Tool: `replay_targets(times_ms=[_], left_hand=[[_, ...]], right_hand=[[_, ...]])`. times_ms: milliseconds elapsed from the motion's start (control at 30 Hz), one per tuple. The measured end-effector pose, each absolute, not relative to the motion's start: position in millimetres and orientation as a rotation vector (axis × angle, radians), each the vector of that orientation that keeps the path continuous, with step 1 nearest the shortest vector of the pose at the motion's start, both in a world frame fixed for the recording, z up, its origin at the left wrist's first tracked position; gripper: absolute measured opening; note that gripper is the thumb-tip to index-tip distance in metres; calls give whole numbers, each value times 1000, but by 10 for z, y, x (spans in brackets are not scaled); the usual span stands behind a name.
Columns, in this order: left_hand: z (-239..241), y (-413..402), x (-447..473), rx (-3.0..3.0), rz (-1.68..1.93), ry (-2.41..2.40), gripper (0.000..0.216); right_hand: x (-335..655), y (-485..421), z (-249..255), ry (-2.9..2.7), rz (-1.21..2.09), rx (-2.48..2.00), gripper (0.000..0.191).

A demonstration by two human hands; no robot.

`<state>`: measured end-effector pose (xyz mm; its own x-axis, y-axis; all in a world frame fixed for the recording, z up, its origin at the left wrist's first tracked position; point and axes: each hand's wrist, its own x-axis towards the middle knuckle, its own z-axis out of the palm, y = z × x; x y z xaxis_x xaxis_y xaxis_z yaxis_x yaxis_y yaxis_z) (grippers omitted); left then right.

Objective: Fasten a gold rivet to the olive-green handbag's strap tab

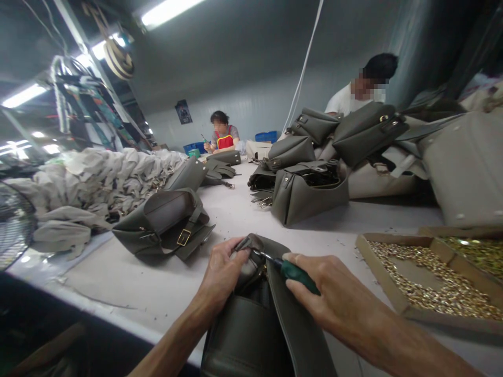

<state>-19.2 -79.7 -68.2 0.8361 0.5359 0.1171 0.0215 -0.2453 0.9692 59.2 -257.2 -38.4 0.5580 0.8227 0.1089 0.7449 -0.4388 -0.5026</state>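
Note:
A dark olive handbag [243,335] stands at the table's near edge, its strap-like flap hanging over the right side. My left hand [226,264] is closed on the bag's upper corner, fingers pinching the folded leather. In my right hand [326,285] is a screwdriver [296,273] with a green handle. Its metal shaft points left, and the tip meets the bag close to my left fingertips; the exact contact spot is too small to make out. A gold-coloured fitting shows just below the tip.
An open handbag with a gold buckle [161,222] lies ahead on the left. Finished-looking bags [310,193] are heaped at the right. Cardboard trays [408,309] of small gold hardware sit at near right. Pale cloth pouches [98,178] pile up at left, beside a fan [13,225]. Two people work beyond.

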Motion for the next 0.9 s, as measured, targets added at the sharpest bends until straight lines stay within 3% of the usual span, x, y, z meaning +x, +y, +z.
replay_targets(times_ms=[100, 300, 500, 900], left_hand=[[-730, -795, -188, 1679, 480, 433, 39], [-726, -745, -192, 1647, 430, 387, 40], [-739, -711, -186, 1581, 360, 387, 46], [-718, -774, -207, 1619, 404, 398, 41]], right_hand=[[592, -2529, -414, -1202, 179, -2220, 12], [950, -2557, -306, -848, 1026, -1708, 21], [1065, -2593, -580, -581, 1277, -1181, 26], [1109, -2660, -67, -996, 1082, -1795, 26]])
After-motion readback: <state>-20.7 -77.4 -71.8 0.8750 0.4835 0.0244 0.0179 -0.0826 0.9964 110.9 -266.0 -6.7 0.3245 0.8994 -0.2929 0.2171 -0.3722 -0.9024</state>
